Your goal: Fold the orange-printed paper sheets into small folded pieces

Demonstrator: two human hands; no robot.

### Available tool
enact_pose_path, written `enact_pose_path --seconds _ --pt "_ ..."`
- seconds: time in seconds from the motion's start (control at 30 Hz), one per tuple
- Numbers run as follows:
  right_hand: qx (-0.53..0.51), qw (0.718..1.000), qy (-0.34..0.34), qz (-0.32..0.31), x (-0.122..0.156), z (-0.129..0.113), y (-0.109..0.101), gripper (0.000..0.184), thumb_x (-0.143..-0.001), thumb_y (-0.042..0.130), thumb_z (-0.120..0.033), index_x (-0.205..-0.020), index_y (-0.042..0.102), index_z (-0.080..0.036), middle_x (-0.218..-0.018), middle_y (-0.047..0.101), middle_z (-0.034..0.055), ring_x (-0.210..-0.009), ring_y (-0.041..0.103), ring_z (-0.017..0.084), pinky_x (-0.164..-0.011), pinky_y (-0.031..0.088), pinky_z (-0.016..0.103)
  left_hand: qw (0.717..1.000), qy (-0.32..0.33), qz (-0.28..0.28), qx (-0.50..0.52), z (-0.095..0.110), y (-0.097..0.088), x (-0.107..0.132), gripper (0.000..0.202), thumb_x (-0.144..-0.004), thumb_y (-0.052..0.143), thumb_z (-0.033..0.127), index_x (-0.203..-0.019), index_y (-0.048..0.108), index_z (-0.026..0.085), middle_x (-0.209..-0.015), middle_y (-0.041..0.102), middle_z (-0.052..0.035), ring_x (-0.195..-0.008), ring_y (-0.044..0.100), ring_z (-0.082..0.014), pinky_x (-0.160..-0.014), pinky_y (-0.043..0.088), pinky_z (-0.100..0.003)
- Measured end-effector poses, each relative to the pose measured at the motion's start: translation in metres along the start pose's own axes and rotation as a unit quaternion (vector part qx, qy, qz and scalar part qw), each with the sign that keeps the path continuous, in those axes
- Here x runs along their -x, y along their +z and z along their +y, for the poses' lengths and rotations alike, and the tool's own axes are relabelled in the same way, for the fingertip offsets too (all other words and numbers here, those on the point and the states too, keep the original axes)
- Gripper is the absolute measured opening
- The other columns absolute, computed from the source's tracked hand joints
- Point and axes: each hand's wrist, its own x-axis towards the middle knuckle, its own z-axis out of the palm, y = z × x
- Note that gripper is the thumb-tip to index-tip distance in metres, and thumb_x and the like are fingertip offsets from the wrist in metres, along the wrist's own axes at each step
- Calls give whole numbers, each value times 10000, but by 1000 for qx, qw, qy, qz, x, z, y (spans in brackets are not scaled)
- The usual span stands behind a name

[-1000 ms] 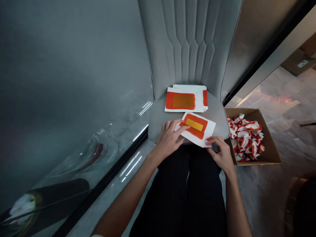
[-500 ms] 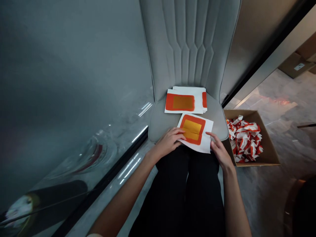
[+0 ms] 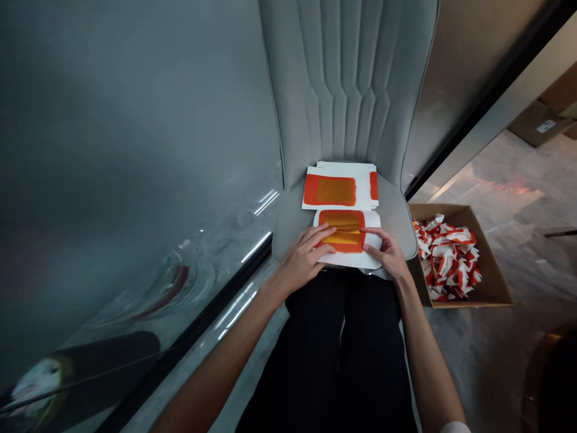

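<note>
The person's black trousers [image 3: 324, 361] fill the lower middle of the frame, with bare forearms reaching up from both lower corners. Just above the knees, the left hand [image 3: 306, 255] and right hand [image 3: 387, 252] lie on a white sheet [image 3: 372, 255] printed with an orange border around a yellow centre. The hands are apart, one on each side of the sheet, with their fingers spread over its face and pointing toward each other across the orange band. The fingers lie on top of the paper, but whether either thumb pinches it from below is hidden, so I cannot tell if the hands are clamped on it. The sheet sits at the front of the gray chair seat [image 3: 288, 228], roughly square to it, and dark creases run across its yellow centre. Its far edge touches or just meets a stack of papers [image 3: 340, 191] lying flat on the seat directly ahead. The top paper shows a matching orange patch with a darker yellow centre, and another orange strip shows at its right end. The padded chair back [image 3: 347, 78] rises behind them to the top of the frame. To the right, on the floor [image 3: 478, 361], an open cardboard box [image 3: 478, 264] beside the seat holds crumpled red-and-white paper scraps [image 3: 446, 261]. A glass panel [image 3: 135, 150] fills the left of the frame, and more cardboard boxes [image 3: 536, 123] sit at the upper right.
</note>
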Motion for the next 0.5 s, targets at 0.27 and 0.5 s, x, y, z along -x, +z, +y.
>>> enact_pose_path --seconds 0.27,0.5 --pt "89 992 -94 -10 -15 -2 -4 316 -849 790 -488 -1103 784 -300 -1138 762 39 -995 704 245 -836 581 377 992 48 104 -52 -8 13 13 378 -908 531 -2 -1158 714 216 -1570 534 -87 -1535 396 -270 -1229 392 -581" --pt "84 992 -93 -14 -21 -16 -2 374 -836 792 -452 -1183 742 -320 -1255 731 34 -1127 687 263 -931 594 425 989 58 124 -48 -12 18 11 393 -933 495 -6 -1161 713 228 -1535 575 -70 -1514 431 -241 -1225 407 -552"
